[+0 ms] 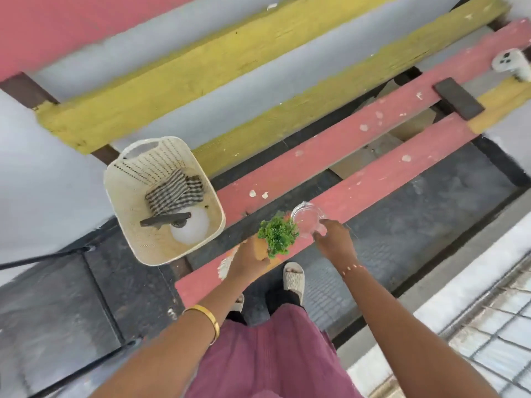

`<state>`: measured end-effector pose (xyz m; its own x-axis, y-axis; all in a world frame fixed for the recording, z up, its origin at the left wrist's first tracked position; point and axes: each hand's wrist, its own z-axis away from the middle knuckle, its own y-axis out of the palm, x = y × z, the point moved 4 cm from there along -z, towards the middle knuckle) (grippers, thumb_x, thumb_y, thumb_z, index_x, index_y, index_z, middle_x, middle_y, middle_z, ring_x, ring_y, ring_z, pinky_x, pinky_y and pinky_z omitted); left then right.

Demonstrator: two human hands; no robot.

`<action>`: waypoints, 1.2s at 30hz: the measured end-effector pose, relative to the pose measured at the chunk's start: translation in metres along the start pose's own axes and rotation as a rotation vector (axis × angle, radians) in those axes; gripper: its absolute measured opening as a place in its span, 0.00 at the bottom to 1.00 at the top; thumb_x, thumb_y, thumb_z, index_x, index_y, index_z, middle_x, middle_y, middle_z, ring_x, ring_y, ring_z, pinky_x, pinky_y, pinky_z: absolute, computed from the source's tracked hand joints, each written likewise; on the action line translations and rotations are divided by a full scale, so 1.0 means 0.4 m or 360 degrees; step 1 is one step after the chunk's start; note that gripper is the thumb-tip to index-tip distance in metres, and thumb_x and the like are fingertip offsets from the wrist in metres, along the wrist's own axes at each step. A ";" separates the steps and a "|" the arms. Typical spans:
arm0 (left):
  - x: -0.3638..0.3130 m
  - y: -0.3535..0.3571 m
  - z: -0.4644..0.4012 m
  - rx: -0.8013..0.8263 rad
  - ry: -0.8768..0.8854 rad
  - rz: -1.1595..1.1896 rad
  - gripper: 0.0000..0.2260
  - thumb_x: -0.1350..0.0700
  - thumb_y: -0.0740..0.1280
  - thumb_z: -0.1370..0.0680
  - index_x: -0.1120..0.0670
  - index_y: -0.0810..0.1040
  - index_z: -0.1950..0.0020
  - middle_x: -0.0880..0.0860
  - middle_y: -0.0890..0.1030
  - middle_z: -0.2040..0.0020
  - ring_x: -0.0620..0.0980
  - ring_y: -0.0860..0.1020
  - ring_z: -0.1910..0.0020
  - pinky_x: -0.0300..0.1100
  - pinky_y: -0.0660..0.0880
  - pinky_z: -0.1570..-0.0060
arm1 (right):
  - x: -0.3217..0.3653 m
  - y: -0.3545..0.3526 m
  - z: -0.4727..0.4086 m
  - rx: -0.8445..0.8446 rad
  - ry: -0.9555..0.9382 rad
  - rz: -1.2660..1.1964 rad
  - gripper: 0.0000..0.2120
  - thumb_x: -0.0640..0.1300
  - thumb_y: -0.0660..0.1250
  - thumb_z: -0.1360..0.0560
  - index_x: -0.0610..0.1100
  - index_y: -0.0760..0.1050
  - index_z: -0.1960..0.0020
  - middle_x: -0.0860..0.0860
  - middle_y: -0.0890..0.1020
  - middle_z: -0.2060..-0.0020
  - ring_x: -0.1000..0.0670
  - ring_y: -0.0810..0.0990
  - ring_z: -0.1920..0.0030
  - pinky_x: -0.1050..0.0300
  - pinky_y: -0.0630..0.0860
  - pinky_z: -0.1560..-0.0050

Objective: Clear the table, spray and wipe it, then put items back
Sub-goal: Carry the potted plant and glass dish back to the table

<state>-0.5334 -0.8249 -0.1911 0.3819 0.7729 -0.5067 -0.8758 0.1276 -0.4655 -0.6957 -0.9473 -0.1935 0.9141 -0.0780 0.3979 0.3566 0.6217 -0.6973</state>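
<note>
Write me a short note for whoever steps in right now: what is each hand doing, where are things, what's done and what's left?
Left hand holds the small green plant over the near red plank.
Right hand grips the clear glass beside it.
Basket at the left holds the striped cloth and white spray bottle.
A white controller and dark block lie on the far planks.
Whether spraying and wiping are done cannot be told; cloth and bottle sit in the basket.
</note>
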 end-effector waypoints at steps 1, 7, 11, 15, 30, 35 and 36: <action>0.003 0.028 -0.026 0.0024 -0.0068 0.0038 0.28 0.58 0.66 0.25 0.59 0.59 0.27 0.57 0.66 0.28 0.54 0.67 0.31 0.43 0.66 0.37 | -0.015 0.000 -0.042 0.0063 0.0001 0.0035 0.22 0.42 0.62 0.23 0.39 0.67 0.30 0.42 0.72 0.33 0.43 0.70 0.33 0.53 0.63 0.32; -0.012 0.084 -0.111 -0.0100 -0.0067 0.0297 0.36 0.57 0.75 0.33 0.57 0.62 0.29 0.54 0.71 0.32 0.50 0.69 0.32 0.40 0.64 0.37 | -0.043 0.037 -0.190 0.0174 -0.0106 0.0204 0.23 0.35 0.60 0.24 0.39 0.64 0.29 0.39 0.68 0.35 0.38 0.75 0.40 0.50 0.71 0.39; -0.006 0.103 -0.142 -0.0243 0.0049 0.0463 0.41 0.57 0.79 0.38 0.55 0.64 0.30 0.52 0.75 0.36 0.46 0.72 0.37 0.32 0.64 0.41 | -0.045 0.048 -0.240 0.0032 -0.0168 0.0237 0.23 0.31 0.60 0.25 0.39 0.64 0.31 0.38 0.69 0.38 0.37 0.74 0.42 0.45 0.72 0.44; -0.002 0.114 -0.168 -0.0359 0.0049 0.0460 0.39 0.50 0.80 0.41 0.53 0.68 0.33 0.51 0.78 0.39 0.49 0.75 0.40 0.39 0.69 0.40 | -0.051 0.059 -0.277 0.0011 -0.0275 0.0352 0.21 0.29 0.58 0.27 0.36 0.68 0.35 0.35 0.73 0.42 0.35 0.73 0.44 0.45 0.70 0.47; 0.000 0.104 -0.144 -0.0612 0.0085 0.0222 0.12 0.61 0.68 0.27 0.61 0.77 0.45 0.60 0.82 0.48 0.58 0.79 0.46 0.47 0.74 0.49 | -0.056 0.070 -0.259 0.0026 -0.0283 0.0340 0.22 0.29 0.58 0.29 0.37 0.75 0.37 0.37 0.81 0.46 0.39 0.79 0.47 0.53 0.75 0.49; 0.012 0.069 -0.037 -0.0728 0.0068 0.0335 0.11 0.62 0.67 0.26 0.61 0.77 0.45 0.59 0.83 0.49 0.58 0.80 0.48 0.37 0.67 0.56 | -0.018 0.072 -0.147 0.0075 -0.0324 0.0229 0.21 0.30 0.58 0.29 0.38 0.76 0.38 0.39 0.82 0.45 0.41 0.80 0.45 0.55 0.75 0.49; 0.025 0.054 -0.002 -0.0764 0.0067 0.0350 0.10 0.63 0.66 0.27 0.61 0.77 0.45 0.60 0.83 0.49 0.58 0.80 0.48 0.38 0.68 0.56 | 0.000 0.072 -0.112 0.0079 -0.0358 0.0210 0.21 0.29 0.58 0.29 0.38 0.77 0.39 0.39 0.83 0.46 0.41 0.81 0.47 0.56 0.73 0.53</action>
<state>-0.5482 -0.8150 -0.2069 0.2248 0.7224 -0.6539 -0.7068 -0.3411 -0.6198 -0.6768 -0.9643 -0.2404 0.8842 0.1782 0.4318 0.2222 0.6527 -0.7243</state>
